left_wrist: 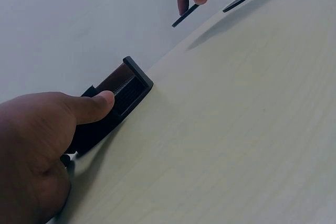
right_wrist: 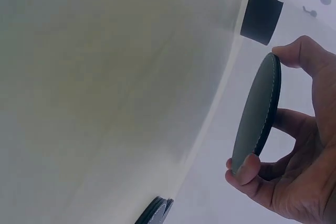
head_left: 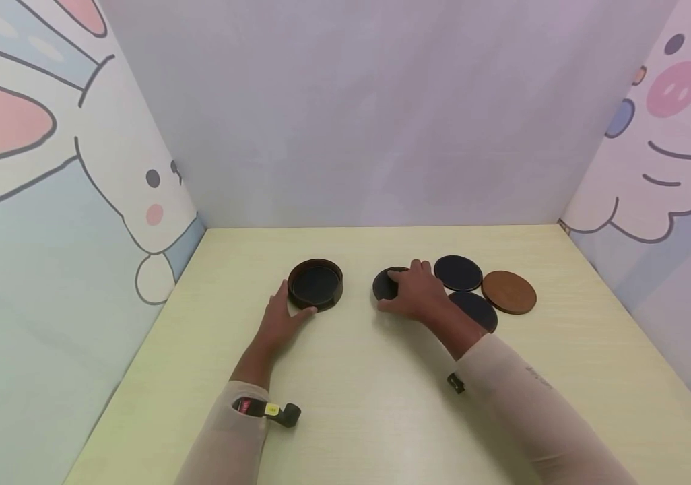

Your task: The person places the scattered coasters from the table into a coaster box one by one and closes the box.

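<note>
My left hand [head_left: 277,325] holds the side of a round, dark coaster holder [head_left: 337,295] that stands on the table. In the left wrist view its thumb lies against the holder [left_wrist: 100,129] beside a cut-out in the wall. A black disc surface shows inside the holder; whether it is a coaster or the base I cannot tell. To the right, my right hand [head_left: 421,294] grips a round black coaster [head_left: 384,285] by its edges, raised off the table. The right wrist view shows the grey, stitched underside of this coaster [right_wrist: 255,111] between thumb and fingers.
Right of the right hand lie a black coaster [head_left: 457,273], a second black coaster [head_left: 475,311] partly behind the wrist, and a brown coaster [head_left: 509,292]. The pale wooden table [head_left: 345,404] is enclosed by a plain back wall [head_left: 370,121] and cartoon-printed side walls.
</note>
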Available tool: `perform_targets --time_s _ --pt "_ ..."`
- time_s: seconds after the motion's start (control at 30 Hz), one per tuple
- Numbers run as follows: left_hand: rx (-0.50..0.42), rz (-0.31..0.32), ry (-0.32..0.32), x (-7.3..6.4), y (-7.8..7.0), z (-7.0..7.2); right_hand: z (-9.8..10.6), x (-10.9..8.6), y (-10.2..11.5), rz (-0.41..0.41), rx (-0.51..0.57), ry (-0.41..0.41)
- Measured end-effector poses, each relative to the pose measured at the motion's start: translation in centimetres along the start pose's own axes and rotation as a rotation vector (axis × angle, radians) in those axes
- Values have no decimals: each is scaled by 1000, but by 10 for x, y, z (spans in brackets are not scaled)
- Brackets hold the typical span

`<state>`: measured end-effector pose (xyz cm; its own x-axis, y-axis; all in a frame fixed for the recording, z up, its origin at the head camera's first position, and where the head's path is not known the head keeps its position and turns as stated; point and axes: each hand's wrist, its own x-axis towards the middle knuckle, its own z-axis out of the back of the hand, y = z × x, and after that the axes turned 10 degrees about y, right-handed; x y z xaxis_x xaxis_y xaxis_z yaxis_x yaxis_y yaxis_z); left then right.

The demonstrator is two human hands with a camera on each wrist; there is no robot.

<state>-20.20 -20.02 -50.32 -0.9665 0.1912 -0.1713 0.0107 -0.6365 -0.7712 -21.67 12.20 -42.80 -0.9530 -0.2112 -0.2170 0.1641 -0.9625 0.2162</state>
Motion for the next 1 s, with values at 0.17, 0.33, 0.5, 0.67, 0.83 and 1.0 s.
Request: perform_targets --time_s 0.17,0.33,0.5,0.67,0.83,1.0 --pt "-3 -8 -2 -1 -1 0 -1 1 6 -5 18 -37" --pt "-2 -8 2 -1 -1 0 -2 2 14 15 35 -89" --pt "-3 -3 -1 -1 -1 0 -1 2 21 55 59 -157" --pt "-3 -2 1 -1 -1 0 1 2 30 83 67 -182" --pt "1 -7 -4 0 -1 0 1 4 39 104 67 -204" --pt "9 -16 -9 0 -1 0 1 7 46 122 67 -213"
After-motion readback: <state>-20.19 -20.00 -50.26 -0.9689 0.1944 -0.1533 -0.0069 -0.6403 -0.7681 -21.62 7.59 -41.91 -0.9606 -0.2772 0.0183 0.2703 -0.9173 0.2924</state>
